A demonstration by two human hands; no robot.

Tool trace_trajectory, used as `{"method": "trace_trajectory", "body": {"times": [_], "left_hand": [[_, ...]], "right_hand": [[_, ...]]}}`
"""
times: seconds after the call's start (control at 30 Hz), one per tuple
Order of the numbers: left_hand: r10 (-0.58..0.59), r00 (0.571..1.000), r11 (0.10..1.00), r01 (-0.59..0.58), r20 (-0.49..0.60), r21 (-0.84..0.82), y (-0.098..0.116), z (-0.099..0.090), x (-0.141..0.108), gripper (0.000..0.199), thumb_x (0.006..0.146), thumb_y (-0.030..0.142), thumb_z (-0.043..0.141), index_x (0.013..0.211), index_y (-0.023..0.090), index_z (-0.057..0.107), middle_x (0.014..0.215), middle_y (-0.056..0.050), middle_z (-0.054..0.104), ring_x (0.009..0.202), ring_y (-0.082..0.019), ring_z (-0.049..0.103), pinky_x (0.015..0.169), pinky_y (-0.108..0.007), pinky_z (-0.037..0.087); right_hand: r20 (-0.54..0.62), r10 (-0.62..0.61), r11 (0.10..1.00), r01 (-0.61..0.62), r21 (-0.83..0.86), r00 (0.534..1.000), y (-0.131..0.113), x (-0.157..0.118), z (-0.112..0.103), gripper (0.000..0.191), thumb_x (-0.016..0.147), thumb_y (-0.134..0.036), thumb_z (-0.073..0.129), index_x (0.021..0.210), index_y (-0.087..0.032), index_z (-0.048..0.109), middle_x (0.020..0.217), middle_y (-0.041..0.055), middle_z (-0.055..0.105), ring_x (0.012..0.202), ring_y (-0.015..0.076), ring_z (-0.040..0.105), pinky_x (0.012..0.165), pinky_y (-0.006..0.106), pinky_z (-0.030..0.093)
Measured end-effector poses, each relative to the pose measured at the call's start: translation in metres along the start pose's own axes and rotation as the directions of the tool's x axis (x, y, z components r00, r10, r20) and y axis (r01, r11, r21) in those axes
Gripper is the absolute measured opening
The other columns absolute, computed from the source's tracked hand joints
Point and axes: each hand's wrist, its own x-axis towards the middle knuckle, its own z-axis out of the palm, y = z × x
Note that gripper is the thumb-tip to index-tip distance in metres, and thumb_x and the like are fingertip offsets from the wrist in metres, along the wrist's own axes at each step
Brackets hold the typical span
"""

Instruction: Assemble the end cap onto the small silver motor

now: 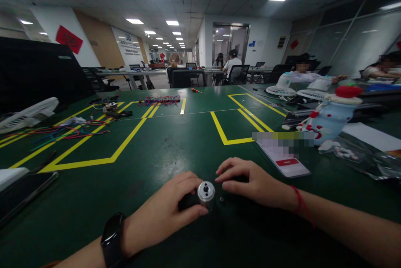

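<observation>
A small electric motor (pixel 206 193) stands upright on the green table, its round silver end face with a dark shaft and small holes turned upward. My left hand (pixel 175 201) grips it from the left, thumb at the front and fingers behind. Just right of the motor, a tiny metal piece (pixel 222 199) lies on the table, too small to name surely. My right hand (pixel 247 180) hovers or rests beside it, fingers bent and apart, holding nothing that shows.
Yellow tape (pixel 84 163) marks the green table (pixel 156 151). Loose wires (pixel 72 132) and a dark phone (pixel 28 195) lie left. A card (pixel 286 161), a light-blue snowman-like figure (pixel 333 117), a clear plastic bag (pixel 360 157) and white fans (pixel 282 86) stand or lie right. People sit beyond.
</observation>
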Motion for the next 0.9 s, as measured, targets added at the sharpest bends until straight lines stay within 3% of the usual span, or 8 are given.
{"method": "trace_trajectory", "body": {"times": [0.1,0.17,0.33,0.5,0.57,0.73,0.9], "left_hand": [[0.003,1.000,1.000,-0.003,0.002,-0.010,0.001,-0.001,0.000,0.016,0.088,0.024,0.062,0.103,0.022,0.057,0.102,-0.003,0.059,0.091,-0.021,0.054,0.081,-0.032,0.043],[0.009,1.000,1.000,-0.009,0.002,-0.014,0.001,-0.002,0.000,0.017,0.088,0.025,0.062,0.104,0.022,0.057,0.103,-0.004,0.059,0.091,-0.021,0.054,0.081,-0.032,0.043],[-0.005,1.000,1.000,0.005,0.012,0.004,0.002,-0.001,-0.001,0.015,0.088,0.024,0.062,0.101,0.021,0.057,0.100,-0.003,0.059,0.090,-0.021,0.054,0.079,-0.032,0.043],[0.002,1.000,1.000,-0.002,0.006,0.004,0.001,0.000,0.000,0.012,0.087,0.024,0.063,0.097,0.020,0.056,0.099,-0.003,0.058,0.090,-0.020,0.054,0.080,-0.031,0.042],[0.000,1.000,1.000,0.000,0.008,0.005,0.001,-0.001,0.001,0.013,0.087,0.025,0.064,0.096,0.020,0.056,0.099,-0.002,0.058,0.090,-0.020,0.054,0.079,-0.031,0.042],[0.008,1.000,1.000,-0.008,0.010,-0.001,0.001,0.000,0.001,0.013,0.088,0.028,0.063,0.097,0.020,0.058,0.097,-0.002,0.058,0.089,-0.020,0.054,0.077,-0.030,0.042],[0.019,1.000,1.000,-0.019,-0.011,-0.002,0.000,0.002,0.000,0.015,0.087,0.028,0.064,0.098,0.020,0.057,0.098,-0.002,0.057,0.090,-0.020,0.054,0.078,-0.031,0.042]], "right_hand": [[-0.140,0.156,0.977,-0.132,0.166,0.978,0.006,0.003,-0.006,0.022,0.088,-0.033,0.054,0.093,-0.021,0.071,0.098,0.0047,0.066,0.092,0.0182,0.060,0.083,0.034,0.045],[-0.153,0.181,0.972,-0.153,0.176,0.972,0.008,0.003,-0.008,0.020,0.088,-0.031,0.055,0.091,-0.020,0.070,0.096,0.0044,0.066,0.090,0.0176,0.060,0.082,0.033,0.045],[0.075,-0.037,0.998,0.040,-0.038,0.996,0.004,-0.001,-0.003,0.021,0.073,-0.029,0.073,0.092,-0.022,0.071,0.103,0.0039,0.060,0.095,0.0181,0.058,0.085,0.033,0.045],[0.120,-0.077,0.980,0.097,-0.173,0.990,0.001,-0.001,0.002,0.013,0.075,-0.029,0.071,0.087,-0.024,0.072,0.104,0.0030,0.058,0.099,0.0182,0.055,0.091,0.036,0.041],[0.068,-0.079,0.988,0.087,-0.124,0.995,-0.001,0.001,0.003,0.009,0.078,-0.027,0.069,0.085,-0.023,0.070,0.103,0.0031,0.058,0.097,0.0172,0.056,0.089,0.034,0.043],[-0.197,-0.096,0.995,0.093,-0.024,0.976,-0.017,0.004,0.009,0.007,0.081,-0.027,0.065,0.086,-0.023,0.068,0.101,0.0030,0.058,0.096,0.0172,0.056,0.087,0.032,0.045],[-0.183,-0.148,0.988,0.136,-0.074,0.972,-0.034,0.008,0.020,0.007,0.079,-0.024,0.067,0.086,-0.024,0.069,0.104,0.0029,0.056,0.099,0.0178,0.054,0.090,0.032,0.043]]}}
